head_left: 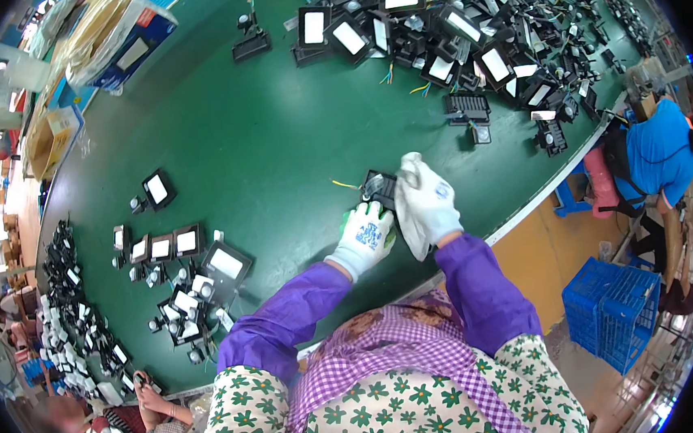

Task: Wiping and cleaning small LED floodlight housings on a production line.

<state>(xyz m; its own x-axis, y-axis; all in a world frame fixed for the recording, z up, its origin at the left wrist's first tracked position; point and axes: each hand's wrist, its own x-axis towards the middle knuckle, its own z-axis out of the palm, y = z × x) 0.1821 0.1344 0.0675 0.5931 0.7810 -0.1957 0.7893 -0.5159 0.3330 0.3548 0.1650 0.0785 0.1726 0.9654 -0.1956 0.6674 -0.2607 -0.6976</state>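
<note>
A small black floodlight [377, 186] with a clear-domed sensor and a yellow-tipped wire lies on the green table in front of me. My left hand [366, 233], in a white glove with green fingertips, grips its near edge. My right hand [433, 200], also gloved in white, is closed on a greyish-white cloth [414, 231] that hangs down beside the floodlight. The cloth is at the light's right side; whether it presses on the housing I cannot tell. The right fingertips are partly hidden by the cloth.
A big heap of similar floodlights [493, 62] covers the far right of the green table [259, 142]. Several more floodlights [187, 240] stand at the left. Boxes [134, 50] sit at the far left edge. A blue crate [612, 309] and a person in blue [658, 147] are at the right.
</note>
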